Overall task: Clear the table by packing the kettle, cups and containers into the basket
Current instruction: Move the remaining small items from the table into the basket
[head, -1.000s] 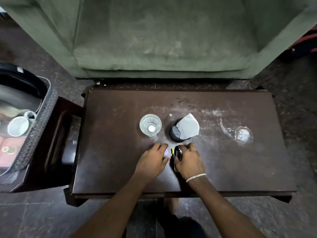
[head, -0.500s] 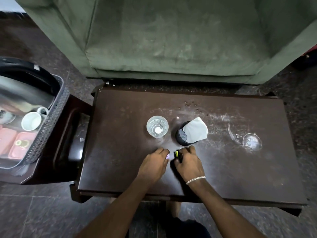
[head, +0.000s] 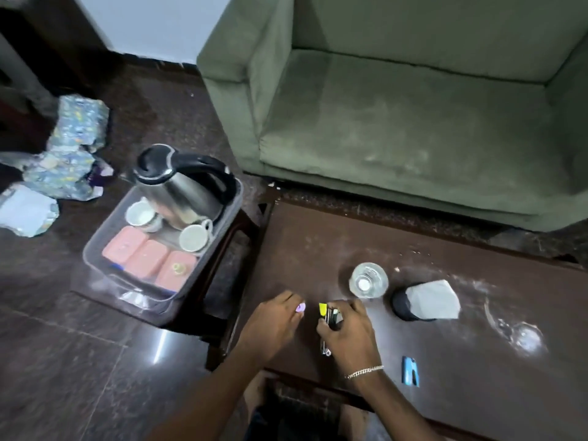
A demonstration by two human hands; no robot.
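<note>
A grey basket [head: 229, 207] stands on a low dark stool left of the table. Inside it are a steel kettle [head: 178, 189] with a black handle, two white cups [head: 140, 214] [head: 192, 239] and pink containers [head: 143, 260]. On the dark wooden table [head: 461, 374] stand a clear glass [head: 368, 280] and a black cup [head: 403, 308] with a white cloth [head: 436, 299] over it. My left hand [head: 270, 324] pinches a small purple item [head: 301, 308]. My right hand [head: 348, 334] is closed on a bundle of small yellow and black items [head: 327, 313].
A green sofa [head: 397, 128] sits behind the table. A small blue item [head: 410, 371] lies near the table's front edge. A wet, glassy patch [head: 525, 339] marks the table's right side. Crumpled wrappers [head: 70, 154] lie on the dark tiled floor at the left.
The view has swung left and back, so the whole basket and its contents show. Both hands stay at the table's front with the small items, now closer to its left edge.
</note>
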